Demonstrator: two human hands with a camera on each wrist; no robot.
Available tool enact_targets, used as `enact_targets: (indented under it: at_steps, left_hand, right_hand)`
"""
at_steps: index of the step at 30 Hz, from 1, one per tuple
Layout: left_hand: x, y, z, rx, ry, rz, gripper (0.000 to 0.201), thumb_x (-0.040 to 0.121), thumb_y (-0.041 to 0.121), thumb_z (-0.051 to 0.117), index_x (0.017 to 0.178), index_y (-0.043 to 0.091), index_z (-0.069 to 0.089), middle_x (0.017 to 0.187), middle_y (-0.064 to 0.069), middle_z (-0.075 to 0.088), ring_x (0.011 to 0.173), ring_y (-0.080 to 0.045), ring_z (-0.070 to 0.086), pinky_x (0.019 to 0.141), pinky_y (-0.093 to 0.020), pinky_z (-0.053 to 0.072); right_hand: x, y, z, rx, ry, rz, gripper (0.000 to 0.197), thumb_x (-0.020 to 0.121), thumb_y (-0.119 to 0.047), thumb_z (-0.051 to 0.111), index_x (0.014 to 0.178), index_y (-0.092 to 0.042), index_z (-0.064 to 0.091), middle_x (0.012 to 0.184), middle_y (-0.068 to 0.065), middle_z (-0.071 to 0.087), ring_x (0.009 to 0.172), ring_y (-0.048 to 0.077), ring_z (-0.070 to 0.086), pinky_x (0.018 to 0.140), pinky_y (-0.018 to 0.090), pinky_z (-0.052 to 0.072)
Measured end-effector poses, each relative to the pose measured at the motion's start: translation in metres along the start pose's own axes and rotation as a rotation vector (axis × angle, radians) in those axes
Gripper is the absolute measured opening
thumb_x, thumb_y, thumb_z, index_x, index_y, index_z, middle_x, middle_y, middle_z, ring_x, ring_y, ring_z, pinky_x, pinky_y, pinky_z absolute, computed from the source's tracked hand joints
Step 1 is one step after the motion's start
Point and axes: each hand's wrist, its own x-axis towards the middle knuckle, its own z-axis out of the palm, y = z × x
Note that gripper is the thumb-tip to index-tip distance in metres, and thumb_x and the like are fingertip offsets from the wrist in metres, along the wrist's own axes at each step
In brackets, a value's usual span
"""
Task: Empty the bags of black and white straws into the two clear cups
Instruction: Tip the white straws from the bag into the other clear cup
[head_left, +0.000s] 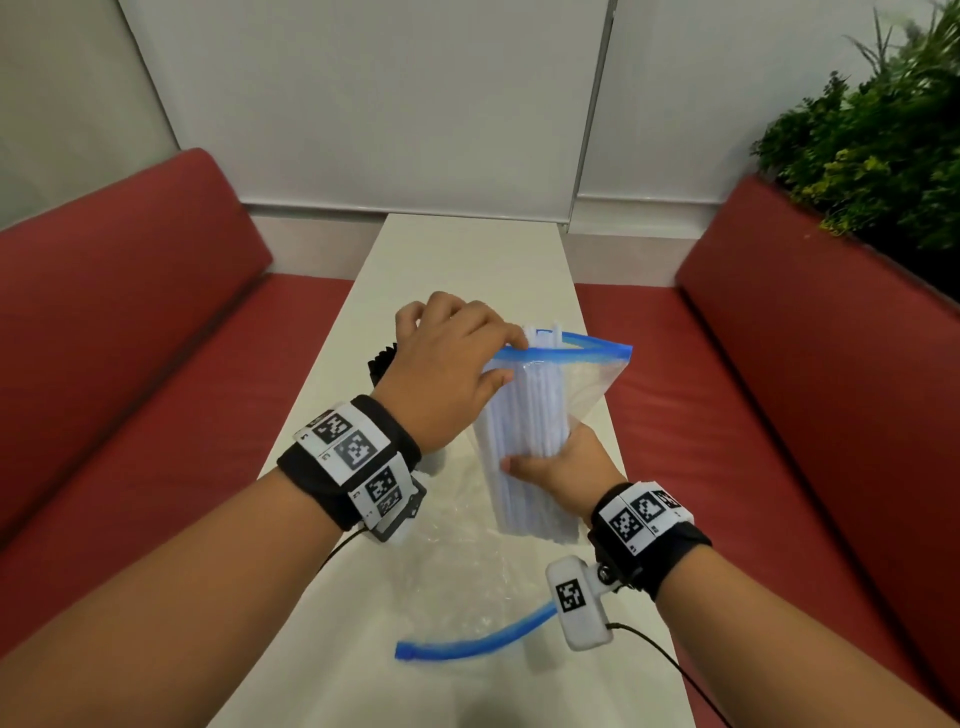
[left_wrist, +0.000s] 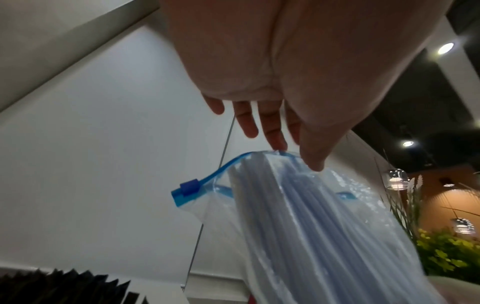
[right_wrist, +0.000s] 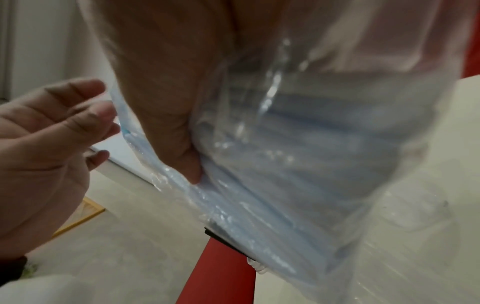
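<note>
Right hand grips zip bag of white straws; left hand pinches its rim. Left-wrist view alone shows the slider.

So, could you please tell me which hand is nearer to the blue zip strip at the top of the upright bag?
Left. The left hand has its fingertips at the blue zip strip; the right hand grips the bag lower down, around the white straws.

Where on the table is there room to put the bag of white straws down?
The far end of the white table, between the bag of white straws and the wall, looks bare. Nearer, it is crowded: an empty bag lies under the hands, and black straws stand behind the left hand.
</note>
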Motion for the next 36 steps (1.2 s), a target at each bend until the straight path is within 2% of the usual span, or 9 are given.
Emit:
enact_targets:
  at_steps: [5,11,15,20,23,28,31,33,36]
  left_hand:
    - [0.009,-0.009,-0.006,-0.031,-0.124,-0.023,0.026,0.086,0.043,0.068,0.109,0.033,0.065,0.11,0.012,0.061,0.109,-0.021,0.047,0.093,-0.04,0.026]
    - [0.002,-0.027,-0.013,-0.066,-0.12,0.122,0.036,0.084,0.058,0.049,0.087,0.026,0.064,0.083,0.014,0.064,0.09,-0.019,0.052,0.087,-0.041,0.033]
    - [-0.009,-0.044,0.001,0.065,-0.244,0.054,0.055,0.081,0.07,0.032,0.09,0.031,0.069,0.093,0.014,0.067,0.094,-0.019,0.054,0.085,-0.035,0.026]
    - [-0.022,-0.031,0.025,-0.365,-0.301,-0.054,0.053,0.086,0.077,0.026,0.081,0.031,0.053,0.077,0.015,0.053,0.071,-0.007,0.054,0.068,-0.029,0.045]
    - [-0.036,-0.008,0.04,-0.73,-0.329,-0.288,0.057,0.078,0.079,0.03,0.106,0.032,0.044,0.087,0.017,0.056,0.075,0.011,0.059,0.068,-0.01,0.045]
    - [-0.056,0.011,0.079,-1.103,-0.389,-0.497,0.079,0.092,0.052,0.056,0.151,0.022,0.013,0.14,0.005,0.051,0.122,0.001,0.057,0.1,-0.026,0.052]
    - [-0.058,0.019,0.085,-1.109,-0.406,-0.554,0.104,0.072,0.064,0.072,0.148,0.028,0.011,0.138,0.013,0.047,0.123,0.003,0.053,0.099,-0.025,0.052]
    - [-0.055,0.02,0.084,-1.133,-0.359,-0.59,0.1,0.07,0.052,0.081,0.142,0.03,0.016,0.131,0.02,0.045,0.12,0.007,0.051,0.093,-0.017,0.053]
    - [-0.051,0.012,0.084,-1.127,-0.294,-0.613,0.103,0.066,0.038,0.088,0.145,0.023,0.023,0.131,0.013,0.049,0.122,0.0,0.053,0.096,-0.02,0.053]
  right_hand:
    - [0.001,0.005,-0.002,-0.059,-0.028,-0.007,0.055,0.07,-0.023,0.086,0.117,-0.019,0.059,0.099,0.002,0.071,0.087,0.016,0.07,0.069,0.027,0.055]
    - [0.005,0.004,-0.016,0.102,0.013,0.039,0.052,0.069,-0.015,0.086,0.115,-0.016,0.063,0.104,0.008,0.073,0.096,0.028,0.071,0.084,0.047,0.06]
    - [0.007,0.0,-0.028,0.201,-0.065,0.015,0.058,0.061,-0.015,0.089,0.114,-0.015,0.065,0.108,0.012,0.075,0.1,0.032,0.072,0.089,0.054,0.058]
    - [0.003,-0.005,-0.026,0.266,-0.269,-0.058,0.067,0.065,-0.02,0.088,0.126,-0.012,0.061,0.118,0.014,0.072,0.111,0.033,0.068,0.093,0.049,0.057]
    - [0.005,-0.008,-0.018,0.252,-0.276,-0.163,0.085,0.065,-0.052,0.084,0.133,-0.01,0.055,0.124,0.014,0.069,0.115,0.03,0.067,0.096,0.045,0.056]
    - [0.01,-0.015,-0.008,0.056,-0.086,-0.272,0.119,0.063,-0.088,0.044,0.152,-0.017,0.011,0.138,-0.012,0.047,0.121,-0.004,0.056,0.092,0.011,0.049]
    - [0.011,-0.017,-0.003,0.087,-0.032,-0.333,0.084,0.085,-0.072,0.026,0.154,-0.024,0.014,0.145,-0.01,0.045,0.123,-0.01,0.052,0.099,0.013,0.045]
    - [0.008,-0.019,0.001,0.15,0.02,-0.297,0.051,0.099,-0.05,0.024,0.138,-0.021,0.038,0.116,-0.015,0.059,0.096,-0.016,0.06,0.081,0.011,0.05]
    - [0.011,-0.017,0.003,0.121,0.122,-0.271,0.025,0.105,-0.03,0.036,0.094,-0.017,0.054,0.081,-0.008,0.058,0.069,0.001,0.056,0.069,0.02,0.047]
